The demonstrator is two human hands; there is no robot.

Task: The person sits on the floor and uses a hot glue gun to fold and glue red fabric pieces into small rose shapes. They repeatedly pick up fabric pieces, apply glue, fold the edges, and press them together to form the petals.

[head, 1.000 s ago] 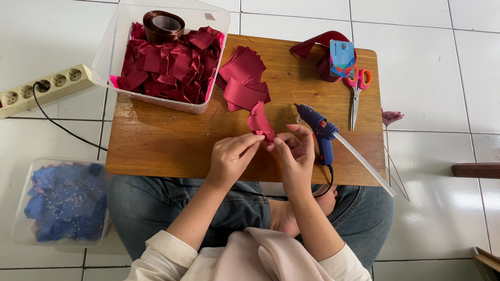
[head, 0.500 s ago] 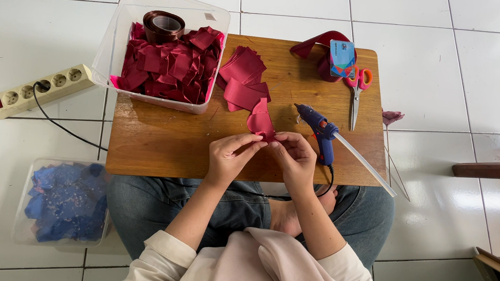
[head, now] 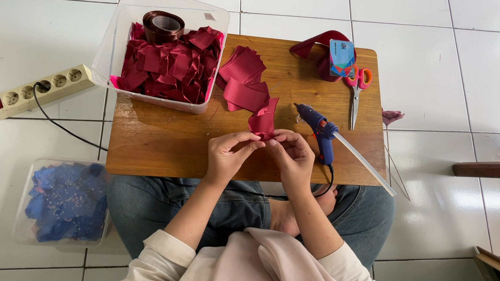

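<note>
Near the table's front edge, your left hand and right hand pinch the folded maroon ribbon piece between narrow fingers, probably keeping its fold; the glue gun lies beside your right.

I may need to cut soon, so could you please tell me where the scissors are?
In the head view, the scissors lie near the wooden table's far right corner, between the card and the glue gun.

1 small rectangular card-like package, light blue with a red patch, stands at the far edge of the wooden counter, leaning on a dark red ribbon roll, just beside the orange-handled scissors. A small pale label sits on the clear plastic box.
</note>
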